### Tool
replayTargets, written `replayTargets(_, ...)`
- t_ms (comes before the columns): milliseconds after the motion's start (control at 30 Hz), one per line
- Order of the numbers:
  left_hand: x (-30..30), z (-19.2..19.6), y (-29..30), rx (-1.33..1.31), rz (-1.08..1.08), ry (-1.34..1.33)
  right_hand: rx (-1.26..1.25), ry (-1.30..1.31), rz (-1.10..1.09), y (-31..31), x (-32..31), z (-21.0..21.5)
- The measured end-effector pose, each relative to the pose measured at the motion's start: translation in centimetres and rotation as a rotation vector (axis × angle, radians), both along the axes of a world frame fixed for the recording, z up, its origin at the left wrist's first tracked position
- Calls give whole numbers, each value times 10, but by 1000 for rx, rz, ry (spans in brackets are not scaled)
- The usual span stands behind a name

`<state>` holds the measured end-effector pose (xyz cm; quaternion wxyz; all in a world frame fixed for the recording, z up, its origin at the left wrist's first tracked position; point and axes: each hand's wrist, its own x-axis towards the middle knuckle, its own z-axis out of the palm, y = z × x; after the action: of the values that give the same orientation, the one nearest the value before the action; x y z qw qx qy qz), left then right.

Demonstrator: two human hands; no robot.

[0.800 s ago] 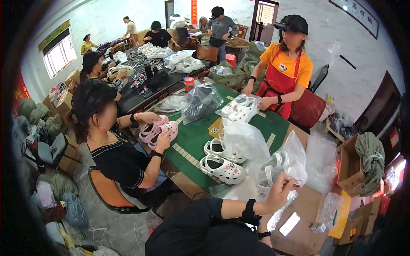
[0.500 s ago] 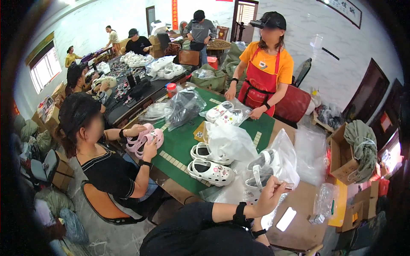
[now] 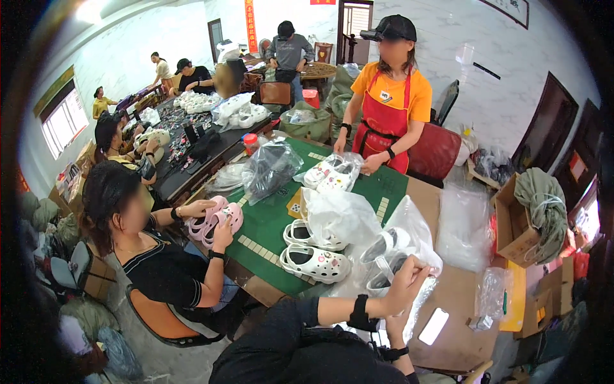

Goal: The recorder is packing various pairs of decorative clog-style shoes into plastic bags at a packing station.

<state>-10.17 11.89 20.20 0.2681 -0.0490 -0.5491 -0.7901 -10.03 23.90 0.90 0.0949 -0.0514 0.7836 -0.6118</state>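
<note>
My left hand is raised over the near right of the table, its fingertips pinched at the edge of a clear plastic bag. Inside the bag lies a pair of white clogs, partly covered by the film. Below my left hand is my right hand, its fingers mostly hidden, so their grip cannot be made out. Just left of the bag, another pair of white clogs with charms rests on the green mat. White plastic wrapping lies behind that pair.
A white phone lies on the brown board at right, near a stack of clear bags. At left a co-worker holds pink clogs. Across the table, a person in a red apron handles bagged white clogs.
My hands have shifted slightly, and more of the right hand shows below the left. The bag's upper edge has dropped a little. Across the table, the co-worker's hands have moved closer around the bagged clogs.
</note>
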Motion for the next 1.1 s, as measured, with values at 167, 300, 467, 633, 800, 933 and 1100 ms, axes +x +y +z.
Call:
replayTargets(167,-29,-13,-14,-211,90,-70,44,-1,21,3,4,12)
replayTargets(300,-33,-24,-13,-86,65,-67,-96,-162,31,7,4,15)
replayTargets(467,-24,-16,-21,-179,-25,-93,-293,-253,51,6,4,40)
replayTargets(633,-9,-14,-23,-255,-12,-57,-473,-338,76,12,-12,19)
replayTargets(800,14,-58,-54,-567,-325,-217,-573,-338,30,22,-18,8)
replayTargets(933,38,-80,-86,-873,-597,-333,-550,-404,-65,38,-25,13)
replayTargets(1100,59,-133,-99,-1242,-861,-419,-551,-329,-105,47,-34,28)
